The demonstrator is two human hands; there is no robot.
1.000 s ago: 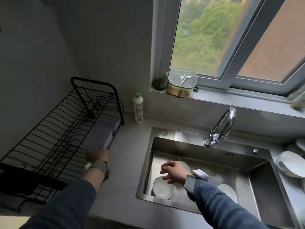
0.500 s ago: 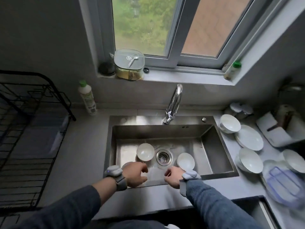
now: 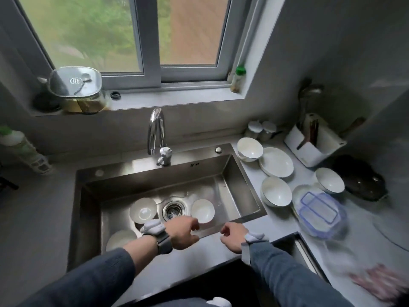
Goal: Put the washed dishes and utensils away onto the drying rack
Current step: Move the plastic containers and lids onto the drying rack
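Over the sink (image 3: 88, 218), your empty, loosely curled left hand (image 3: 183, 233) and right hand (image 3: 232, 238) are now swinging away from the rack toward the right bowl (image 3: 202, 210).

— What is the person wearing?
— Dark blue-grey sleeves; the left sleeve (image 3: 93, 278) is pushed up the forearm, the right sleeve (image 3: 285, 275) reaches the wrist.
— Anything on the wrists?
— A grey band (image 3: 163, 241) with a pale device (image 3: 152, 226) on each.
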